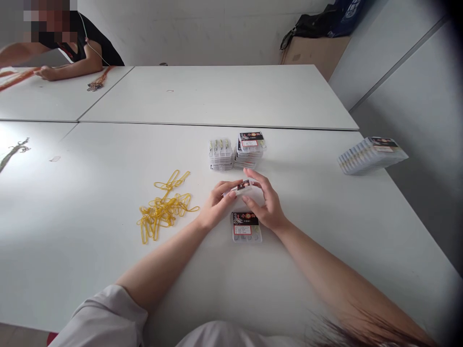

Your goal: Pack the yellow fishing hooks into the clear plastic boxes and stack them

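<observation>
Between the thumb and fingers of my left hand [219, 202] is a small clear plastic fish-hook box [241, 186] with a black printed label, tilted above the table. My right hand [266, 200] curves around the box's right end, its thumb and fingers apart; whether a fingertip touches the box I cannot tell. Just below the hands, another labelled hook box [246, 233] lies flat on the table. Beyond them stand two stacks of such boxes side by side, the left stack [220, 154] and the right stack [250, 149].
A loose pile of yellow rubber bands [164, 212] lies left of my hands. At the table's right edge leans a longer row of hook boxes [372, 155]. Across the tables, another person [90, 53] handles orange strands. A cardboard box [314, 53] with bags stands behind.
</observation>
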`<state>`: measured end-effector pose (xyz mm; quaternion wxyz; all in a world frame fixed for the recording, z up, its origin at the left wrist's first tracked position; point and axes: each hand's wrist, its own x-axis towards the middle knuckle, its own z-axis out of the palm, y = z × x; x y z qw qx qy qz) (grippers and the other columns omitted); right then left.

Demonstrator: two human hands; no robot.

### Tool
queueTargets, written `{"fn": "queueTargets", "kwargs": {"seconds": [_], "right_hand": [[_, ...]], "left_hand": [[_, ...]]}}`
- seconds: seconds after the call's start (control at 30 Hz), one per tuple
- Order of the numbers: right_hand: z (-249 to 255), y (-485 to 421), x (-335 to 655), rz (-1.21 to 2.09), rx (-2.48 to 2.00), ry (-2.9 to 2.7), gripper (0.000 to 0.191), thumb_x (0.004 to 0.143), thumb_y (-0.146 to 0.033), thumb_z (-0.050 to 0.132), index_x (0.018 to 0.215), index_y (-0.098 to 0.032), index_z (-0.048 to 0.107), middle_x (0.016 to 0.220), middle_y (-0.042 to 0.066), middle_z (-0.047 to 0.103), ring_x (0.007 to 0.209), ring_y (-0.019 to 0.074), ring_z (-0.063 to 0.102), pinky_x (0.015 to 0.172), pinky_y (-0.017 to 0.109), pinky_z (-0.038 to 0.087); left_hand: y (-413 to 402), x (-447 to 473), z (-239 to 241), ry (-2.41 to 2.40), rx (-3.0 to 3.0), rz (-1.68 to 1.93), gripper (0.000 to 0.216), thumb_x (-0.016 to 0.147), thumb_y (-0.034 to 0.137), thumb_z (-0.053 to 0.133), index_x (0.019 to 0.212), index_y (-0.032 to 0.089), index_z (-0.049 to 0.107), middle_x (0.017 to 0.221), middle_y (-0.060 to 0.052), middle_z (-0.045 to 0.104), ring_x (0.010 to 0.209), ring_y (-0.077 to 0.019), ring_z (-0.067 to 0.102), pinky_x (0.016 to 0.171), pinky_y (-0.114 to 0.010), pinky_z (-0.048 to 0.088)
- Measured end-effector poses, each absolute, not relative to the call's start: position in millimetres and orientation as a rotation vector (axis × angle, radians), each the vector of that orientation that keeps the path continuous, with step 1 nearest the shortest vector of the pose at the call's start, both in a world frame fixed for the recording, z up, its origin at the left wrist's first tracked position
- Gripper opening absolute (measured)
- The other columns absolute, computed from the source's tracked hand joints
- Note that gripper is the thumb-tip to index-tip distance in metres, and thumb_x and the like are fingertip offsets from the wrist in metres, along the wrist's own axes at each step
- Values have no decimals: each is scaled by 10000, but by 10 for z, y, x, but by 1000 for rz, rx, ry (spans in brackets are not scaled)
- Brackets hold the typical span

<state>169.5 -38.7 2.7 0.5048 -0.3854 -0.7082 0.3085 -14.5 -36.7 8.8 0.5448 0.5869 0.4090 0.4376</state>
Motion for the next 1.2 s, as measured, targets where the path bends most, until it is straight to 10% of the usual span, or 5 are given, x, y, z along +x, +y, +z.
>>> {"fn": "queueTargets", "kwargs": {"seconds": [0.23,0.57,1.2], "right_hand": [[61,-409,1655,366,-846,-1840,252,962,-175,585,1176,-286,659,1106,40,781,1053,211,727,909,397,572],[2,-386,1700,182,-904,-2002,276,917,-197,552,1122,-270,722,1001,33,812,882,234,783,824,404,638],[-10,-406,1699,197,-901,-1940,256,910,-185,591,1112,-281,716,1038,31,803,914,234,773,827,395,641]], "left_hand": [[-368,-81,139,1130,1387,1124,461,819,558,713,1068,170,717,1059,-104,694,964,-203,641,819,-307,516],[-392,-62,138,1254,1243,1196,505,667,493,847,1029,167,714,778,-6,611,698,-116,541,653,-236,465],[-405,-52,153,1145,1205,1164,561,714,465,827,1145,151,657,907,-51,639,887,-167,603,744,-256,548]]}}
